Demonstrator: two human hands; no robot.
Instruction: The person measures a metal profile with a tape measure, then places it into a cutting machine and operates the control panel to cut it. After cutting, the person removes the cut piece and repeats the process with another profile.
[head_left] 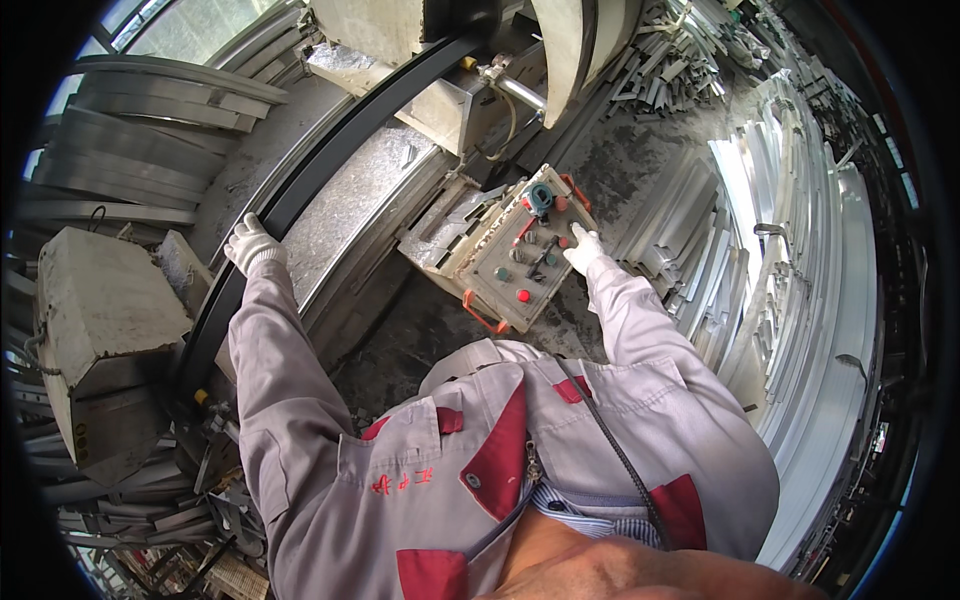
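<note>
A long dark grey metal profile (325, 165) runs along the machine bed from the far middle to the near left. My left hand (255, 246), in a white glove, lies across it with its fingers bent over the far edge. To the right, my gloved right hand (584, 250) is at the right edge of a control box (490, 272). One finger is stretched toward the buttons there, and the hand holds nothing. Whether it presses a button is too small to tell. The panel carries a red button (523, 295), several other knobs and a teal, round-topped device (539, 199). Orange handles (484, 312) stick out at its ends.
Pale machine housings stand at the left (105, 320) and at the far middle (580, 50). Long silvery profiles (810, 300) are stacked along the right. Offcuts (670, 70) lie heaped at the far right. More metal strips (130, 150) lie at the far left.
</note>
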